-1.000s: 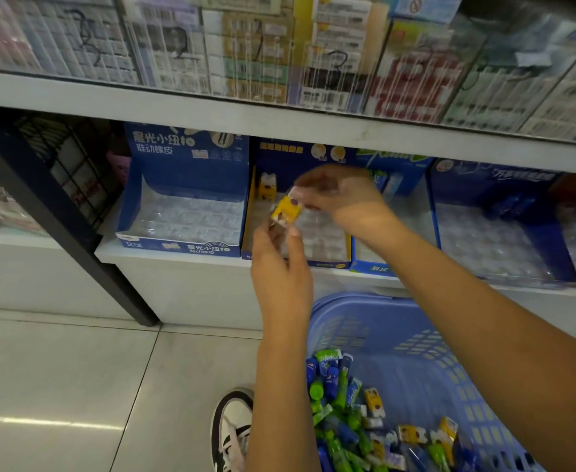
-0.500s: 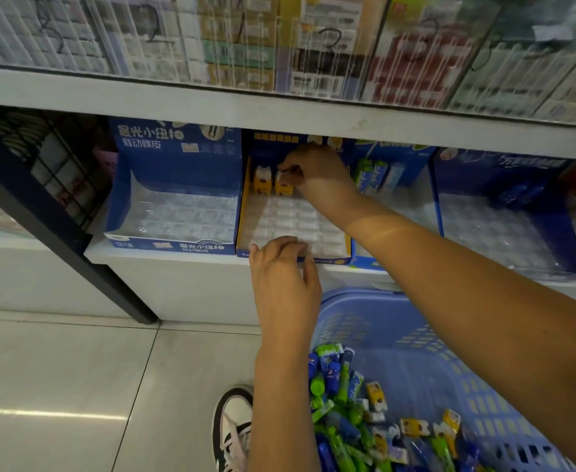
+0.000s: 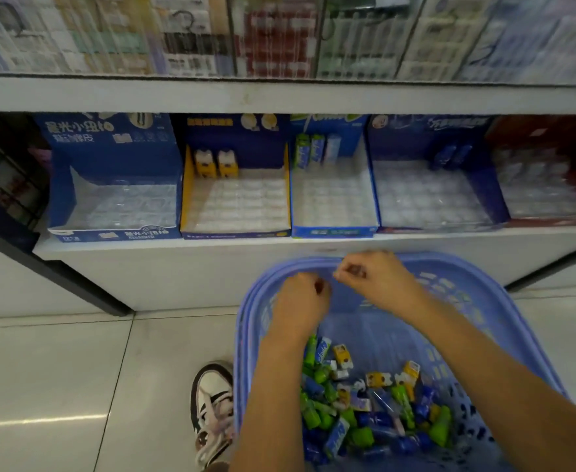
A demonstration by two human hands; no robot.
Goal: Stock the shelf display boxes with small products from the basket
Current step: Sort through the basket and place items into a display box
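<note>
A blue plastic basket [image 3: 497, 301] stands on the floor below the shelf, with several small yellow, green and blue products [image 3: 364, 407] heaped in it. My left hand [image 3: 300, 301] and my right hand [image 3: 382, 281] hover side by side over the basket's far rim, fingers curled, and nothing shows in either. On the shelf, the yellow-edged display box [image 3: 235, 206] has two yellow products [image 3: 215, 163] standing at its back left. The box to its right [image 3: 334, 199] holds green and blue tubes [image 3: 313, 151] at the back.
An empty-looking blue box [image 3: 112, 192] sits far left; another blue box [image 3: 429, 195] and a red one [image 3: 545, 189] sit to the right. An upper shelf [image 3: 279, 95] overhangs them. A black frame post [image 3: 51, 267] slants at left. My shoe [image 3: 213, 403] is beside the basket.
My right hand left the second yellow product in the yellow-edged box and drew back. Both hands came down from the shelf to the basket's far rim.
</note>
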